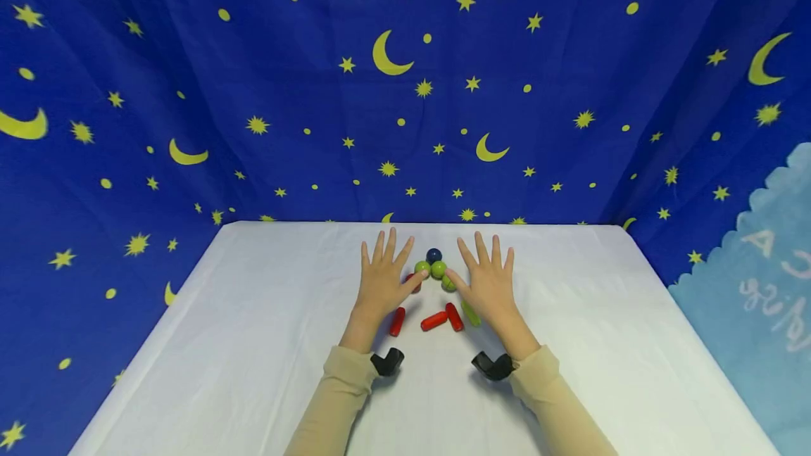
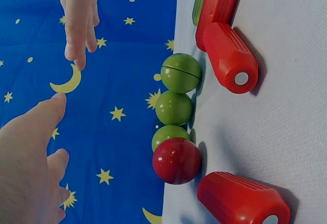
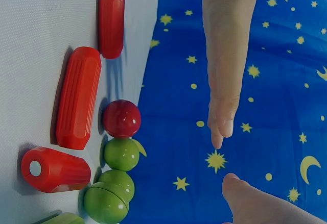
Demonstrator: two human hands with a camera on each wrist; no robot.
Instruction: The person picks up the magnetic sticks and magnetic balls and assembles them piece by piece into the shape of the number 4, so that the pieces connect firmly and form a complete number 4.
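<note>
Both hands hover palm down above a white table, fingers spread and nothing held: the left hand on the left, the right hand on the right. Between them lie smooth balls: a dark blue ball farthest back, three green balls in front of it, and a red ball partly hidden by the left thumb in the head view. Nearer the wrists lie three ridged red rods, with pale round discs on the ends that show. One green rod is beside the right wrist, partly covered.
A white cloth covers the table. Behind and at the left hangs a blue curtain with yellow moons and stars. Light blue material with pale lettering is at the right. Black wrist devices sit by the beige sleeves.
</note>
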